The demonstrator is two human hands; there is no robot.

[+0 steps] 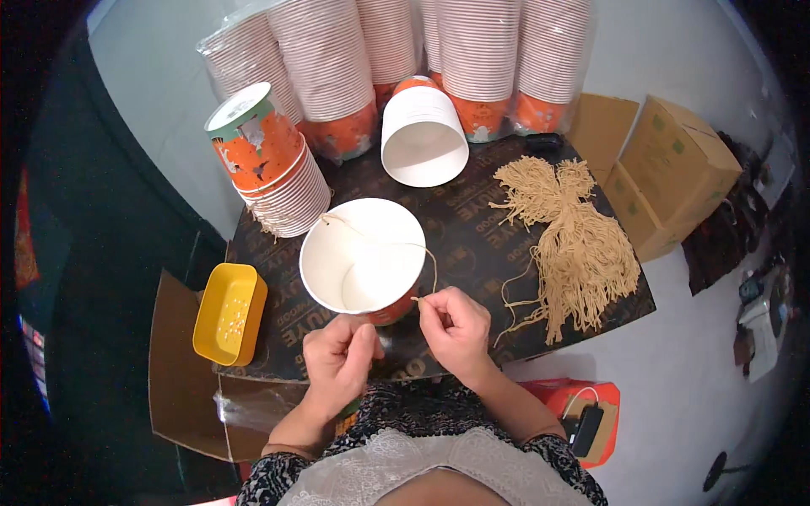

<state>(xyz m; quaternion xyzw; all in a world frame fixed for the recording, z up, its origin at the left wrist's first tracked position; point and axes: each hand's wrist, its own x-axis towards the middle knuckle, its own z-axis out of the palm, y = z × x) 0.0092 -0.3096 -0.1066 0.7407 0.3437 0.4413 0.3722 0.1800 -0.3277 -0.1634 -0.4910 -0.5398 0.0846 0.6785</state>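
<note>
A large white-lined paper tub (321, 266), orange outside, stands tilted on the dark table in front of me. A thin tan cord (396, 244) is fixed at its far left rim and runs across the opening to the right side. My right hand (456, 331) pinches this cord's end beside the tub's near right wall. Against the near side of the tub, my left hand (337, 352) is closed, thumb pressed to the fingers; what it grips, if anything, is hidden. On the right lies a thick bundle of tan cords (586, 261), tied near its upper part.
An upside-down tub stack (266, 164) leans at the left. A yellow tray (203, 320) holds small white pieces. Bagged tub stacks (325, 59) line the back, with white-sided tubs (422, 135) lying before them. Cardboard boxes (675, 164) stand beyond the table's right edge.
</note>
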